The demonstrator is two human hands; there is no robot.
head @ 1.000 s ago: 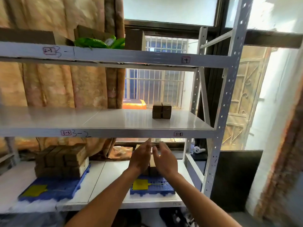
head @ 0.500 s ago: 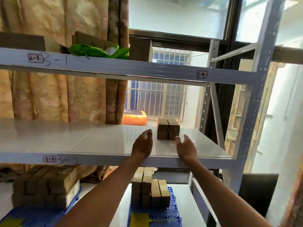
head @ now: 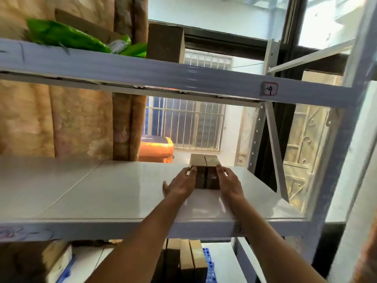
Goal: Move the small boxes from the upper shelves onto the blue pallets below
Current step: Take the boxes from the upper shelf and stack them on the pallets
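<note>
Two small brown boxes (head: 205, 175) stand side by side toward the back of the white middle shelf (head: 122, 190). My left hand (head: 180, 181) lies flat against the left side of the pair, fingers touching it. Pressed against the right side is my right hand (head: 228, 180). The pair sits clamped between both hands and rests on the shelf. Below, several boxes (head: 187, 260) stand on a blue pallet (head: 209, 266), mostly hidden by the shelf edge and my arms.
The top shelf beam (head: 142, 68) runs overhead with a green bag (head: 67, 36) and a dark carton (head: 165, 43) on it. A grey upright post (head: 336, 160) bounds the right side. An orange object (head: 157, 149) sits behind the shelf. More boxes (head: 59, 260) are at lower left.
Both hands rose from the lower shelf to the middle shelf, reached back and closed in on the two boxes. The camera tilted upward.
</note>
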